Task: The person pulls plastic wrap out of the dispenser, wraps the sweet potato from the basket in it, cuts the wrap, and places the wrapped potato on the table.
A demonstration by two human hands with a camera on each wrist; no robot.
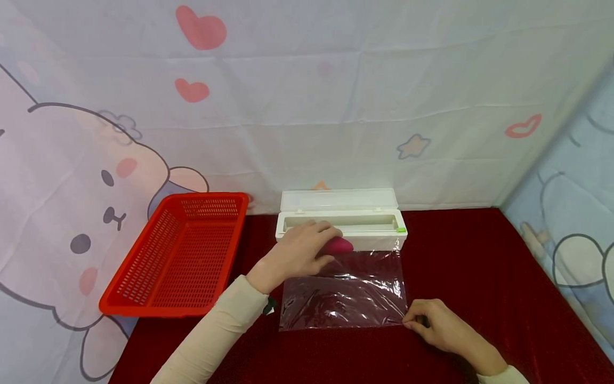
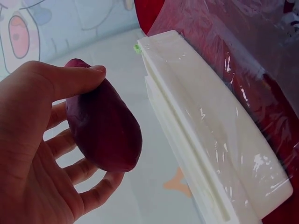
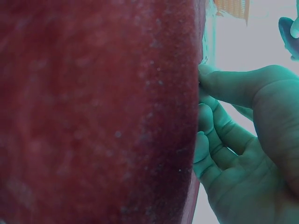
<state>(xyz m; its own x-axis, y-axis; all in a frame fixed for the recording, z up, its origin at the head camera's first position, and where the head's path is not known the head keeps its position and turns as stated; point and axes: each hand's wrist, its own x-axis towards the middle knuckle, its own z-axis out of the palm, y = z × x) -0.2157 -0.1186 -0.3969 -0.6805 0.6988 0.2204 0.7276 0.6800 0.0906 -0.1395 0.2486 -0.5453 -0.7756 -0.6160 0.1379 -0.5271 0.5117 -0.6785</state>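
My left hand (image 1: 303, 246) holds a smooth purple-red sweet potato (image 2: 105, 126) between thumb and curled fingers, over the upper left part of a sheet of cling film (image 1: 342, 298). Clear and wrinkled, the film lies stretched on the table from the front of a white cling film dispenser (image 1: 369, 242). The dispenser's see-through lid (image 1: 338, 199) stands raised, and a green slider (image 1: 401, 230) sits at its right end. Down at the film's near right corner, my right hand (image 1: 443, 325) pinches the edge between thumb and forefinger.
A red plastic basket (image 1: 235, 245) with slotted walls stands to the left. Dark red cloth (image 1: 460, 256) covers the table. Printed fabric (image 1: 307, 106) hangs behind and along the sides, close behind the dispenser.
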